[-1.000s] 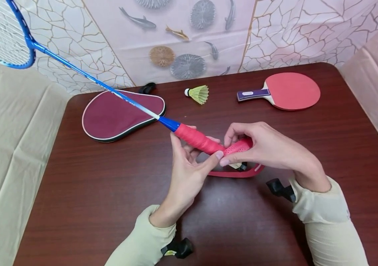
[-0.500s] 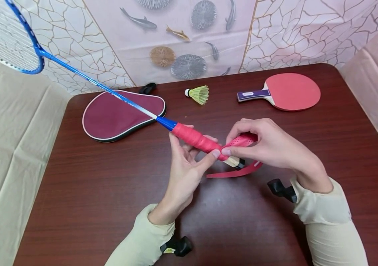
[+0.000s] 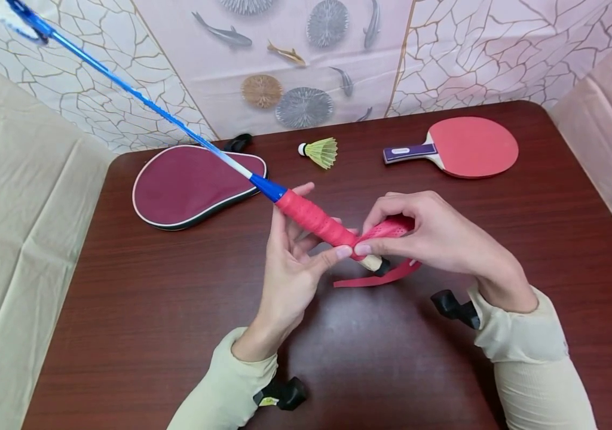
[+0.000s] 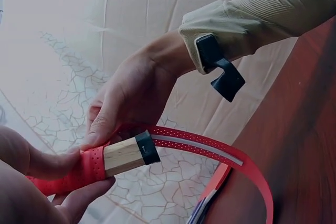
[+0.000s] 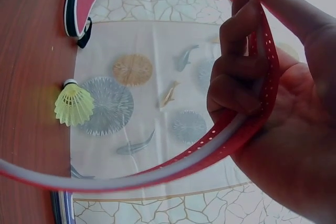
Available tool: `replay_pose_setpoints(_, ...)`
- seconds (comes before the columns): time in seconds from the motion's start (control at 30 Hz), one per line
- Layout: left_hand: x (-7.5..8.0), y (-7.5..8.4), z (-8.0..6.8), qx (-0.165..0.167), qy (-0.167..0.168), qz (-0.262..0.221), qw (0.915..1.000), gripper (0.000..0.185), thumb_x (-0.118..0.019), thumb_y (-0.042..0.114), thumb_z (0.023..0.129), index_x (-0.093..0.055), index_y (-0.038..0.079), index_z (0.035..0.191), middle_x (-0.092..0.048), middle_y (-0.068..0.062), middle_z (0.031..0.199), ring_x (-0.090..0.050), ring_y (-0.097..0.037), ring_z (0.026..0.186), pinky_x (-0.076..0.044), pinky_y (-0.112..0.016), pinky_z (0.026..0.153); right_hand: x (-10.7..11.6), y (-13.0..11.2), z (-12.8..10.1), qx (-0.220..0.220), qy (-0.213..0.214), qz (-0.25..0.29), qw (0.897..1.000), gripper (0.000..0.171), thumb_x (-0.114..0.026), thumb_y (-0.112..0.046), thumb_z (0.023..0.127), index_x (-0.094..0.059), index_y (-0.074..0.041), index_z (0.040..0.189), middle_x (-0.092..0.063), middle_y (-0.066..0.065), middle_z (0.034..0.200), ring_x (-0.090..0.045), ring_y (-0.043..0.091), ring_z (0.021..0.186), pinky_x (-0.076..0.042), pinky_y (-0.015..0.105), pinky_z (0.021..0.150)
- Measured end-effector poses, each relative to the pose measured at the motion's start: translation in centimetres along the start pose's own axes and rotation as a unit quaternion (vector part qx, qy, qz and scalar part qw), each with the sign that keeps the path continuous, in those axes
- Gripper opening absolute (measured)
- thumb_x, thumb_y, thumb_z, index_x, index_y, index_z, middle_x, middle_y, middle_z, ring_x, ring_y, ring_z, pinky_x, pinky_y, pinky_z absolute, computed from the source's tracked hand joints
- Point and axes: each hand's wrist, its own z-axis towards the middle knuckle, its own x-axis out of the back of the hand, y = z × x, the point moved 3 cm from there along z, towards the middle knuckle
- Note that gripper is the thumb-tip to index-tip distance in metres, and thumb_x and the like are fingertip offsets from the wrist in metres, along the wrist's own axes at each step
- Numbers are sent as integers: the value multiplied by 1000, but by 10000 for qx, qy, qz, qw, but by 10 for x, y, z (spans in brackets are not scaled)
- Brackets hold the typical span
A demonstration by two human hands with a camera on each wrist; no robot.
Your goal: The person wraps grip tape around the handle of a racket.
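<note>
Wrapping grip tape (image 3: 392, 229) mid-table (image 3: 370, 358), both hands.

Bare table (image 3: 139, 310) near the sleeves; shuttlecock (image 3: 321, 152), paddle (image 3: 459, 147) crowd far edge

Nothing here I can actually read. The table tennis paddle (image 3: 459, 148) has a small pale label on its purple handle, but it's way too tiny to make out. The badminton racket (image 3: 187, 132) has some white marks along its blue shaft, just a blur. The fish and coral backdrop (image 3: 306, 60) is pictures only.
</note>
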Motion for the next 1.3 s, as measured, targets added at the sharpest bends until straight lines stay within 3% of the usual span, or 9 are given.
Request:
replay_pose_setpoints(0.33, -2, -1, -1, 73, 19, -395, 9992, 71, -66, -16, 84, -26, 14, 135, -59, -25, 118, -65, -42, 103, -52, -50, 89, 6, -3, -5, 524, -13, 168, 9985, 22, -81, -11, 81, -72, -24, 96, -65, -11, 85, -57, 11, 72, -47, 23, 56)
replay_pose_setpoints(0.67, -8, 1, -3, -102, -243, -660, 9975, 82, -65, -17, 81, -21, 16, 141, -50, -24, 124, -59, -45, 112, -51, -51, 90, 5, -4, -4, 299, 168, 27, 9994, 19, -83, -18, 80, -72, -27, 94, -64, -10, 83, -56, 10, 72, -46, 23, 53)
replay_pose_setpoints(0.93, -12, -1, -5, -267, 80, -617, 9977, 75, -67, -17, 82, -23, 12, 135, -52, -25, 119, -61, -46, 106, -52, -51, 87, 6, -9, -5, 631, 205, -292, 9974, 22, -84, -14, 78, -73, -27, 92, -64, -16, 79, -53, 6, 70, -42, 22, 55)
replay_pose_setpoints(1.3, -13, -10, -7, 57, 334, -604, 9976, 61, -65, -6, 89, -25, 10, 132, -55, -22, 117, -58, -45, 106, -52, -43, 92, 9, -9, -7, 717, 174, -323, 9967, 28, -84, -5, 77, -73, -26, 92, -63, -16, 81, -53, 6, 73, -42, 22, 56)
